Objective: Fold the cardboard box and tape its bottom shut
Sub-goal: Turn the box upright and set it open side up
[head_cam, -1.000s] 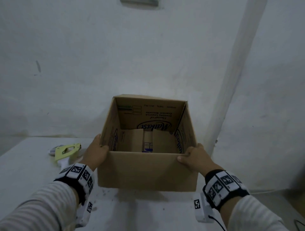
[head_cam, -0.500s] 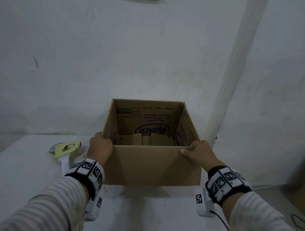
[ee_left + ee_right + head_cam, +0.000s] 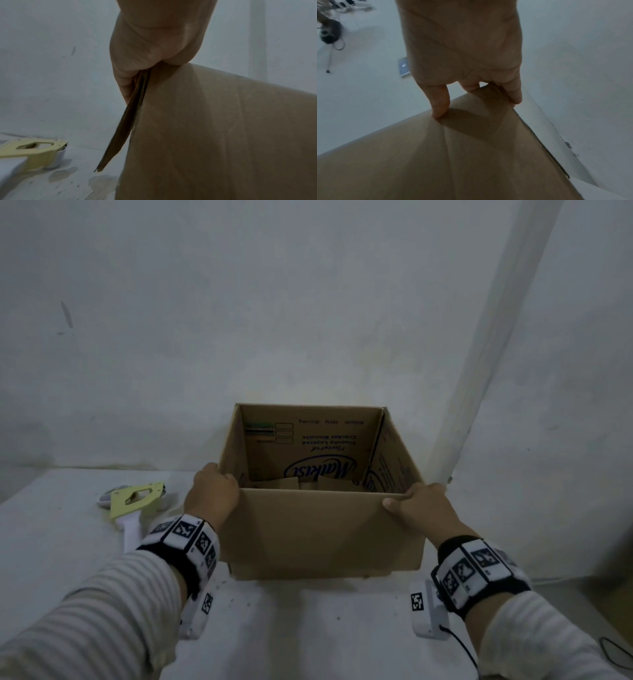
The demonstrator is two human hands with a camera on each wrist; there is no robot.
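Note:
A brown cardboard box (image 3: 318, 529) stands upright and open-topped on the white table (image 3: 51, 546), with blue print on its inner walls and folded flaps on its floor. My left hand (image 3: 214, 496) grips the near left top corner, fingers curled over the rim (image 3: 137, 73). My right hand (image 3: 419, 505) grips the near right top corner, with the thumb (image 3: 440, 102) pressed on the front wall and the other fingers over the rim. A yellow tape dispenser (image 3: 135, 499) with a white handle lies on the table left of the box.
A white wall rises just behind the box, and a white pipe (image 3: 479, 364) runs up the corner to the right. The table's right edge lies just beyond the box. A thin cable (image 3: 459, 642) trails from my right wrist device.
The box has tipped back from leaning toward me to level, so less of its floor shows. Both hands stayed on the near top corners.

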